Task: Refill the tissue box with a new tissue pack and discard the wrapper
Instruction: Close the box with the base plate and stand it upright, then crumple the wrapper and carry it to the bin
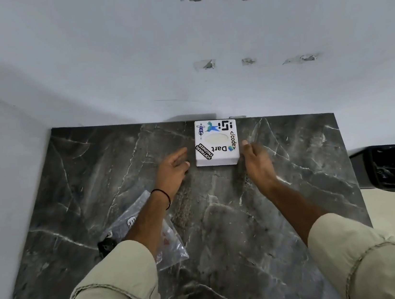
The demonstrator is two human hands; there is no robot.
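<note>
A white square tissue box (216, 143) covered in stickers sits at the far edge of the dark marble table (226, 221), close to the wall, with a pale oval slot in its top. My left hand (172, 169) hovers just left of the box, fingers apart and empty, a small gap between them and the box. Just right of the box is my right hand (255, 160), fingers loosely spread, its fingertips near or touching the box's right side. A clear plastic wrapper (163, 239) with printing lies on the table under my left forearm, partly hidden by it.
A white wall (178, 51) with patched holes rises right behind the table. A black bin (394, 166) lined with a bag stands on the floor to the right of the table. Another white wall borders the table on the left.
</note>
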